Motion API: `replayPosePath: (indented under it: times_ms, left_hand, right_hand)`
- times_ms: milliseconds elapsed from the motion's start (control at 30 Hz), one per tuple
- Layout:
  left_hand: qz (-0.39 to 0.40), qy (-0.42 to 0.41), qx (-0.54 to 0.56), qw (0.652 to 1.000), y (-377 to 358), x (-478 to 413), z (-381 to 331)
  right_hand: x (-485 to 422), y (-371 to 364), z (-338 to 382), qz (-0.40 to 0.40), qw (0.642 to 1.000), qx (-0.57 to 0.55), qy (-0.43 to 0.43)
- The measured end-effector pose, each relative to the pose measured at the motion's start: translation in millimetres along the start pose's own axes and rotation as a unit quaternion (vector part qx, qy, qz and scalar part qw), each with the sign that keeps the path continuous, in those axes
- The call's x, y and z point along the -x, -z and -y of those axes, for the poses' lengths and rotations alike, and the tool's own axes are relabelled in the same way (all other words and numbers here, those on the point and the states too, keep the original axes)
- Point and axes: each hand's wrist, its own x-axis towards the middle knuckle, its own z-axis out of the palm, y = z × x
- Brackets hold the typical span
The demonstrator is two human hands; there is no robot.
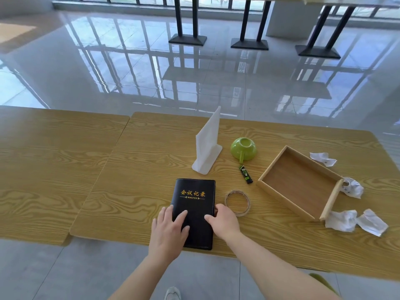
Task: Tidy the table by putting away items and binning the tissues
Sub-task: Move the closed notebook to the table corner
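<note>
On the table, flat left hand presses, right hand grips black gold-lettered notebook.

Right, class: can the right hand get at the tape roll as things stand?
Probably yes: the right hand grips the right edge of the notebook, and the tape roll lies flat just beside it, nothing between them. It must let go first.

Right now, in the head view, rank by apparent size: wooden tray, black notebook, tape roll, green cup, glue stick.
1. wooden tray
2. black notebook
3. green cup and tape roll: look alike, so not ranked
4. glue stick, smallest
</note>
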Motion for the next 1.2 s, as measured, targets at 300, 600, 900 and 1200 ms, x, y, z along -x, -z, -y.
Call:
replayPosePath:
  times_ms: [300, 600, 900, 1200]
  left_hand:
    - [0.053, 0.045, 0.095, 0.993, -5.7, -7.8, 11.8]
    - [0.044, 0.076, 0.165, 0.982, -6.6, -16.2, 7.3]
    - [0.015, 0.070, 0.205, 0.976, -1.3, -15.2, 9.5]
    - [-0.005, -0.012, 0.207, 0.978, 15.1, -14.3, -4.7]
  right_hand:
    - [-1.9, -10.9, 5.9, -0.037, 0.998, 0.038, -0.016]
    - [-3.6, -19.5, 1.6, -0.057, 0.994, -0.061, -0.064]
    - [4.6, -19.1, 0.9, -0.081, 0.985, -0.138, -0.059]
    - [24.3, 8.4, -8.0, -0.133, 0.973, -0.188, -0.014]
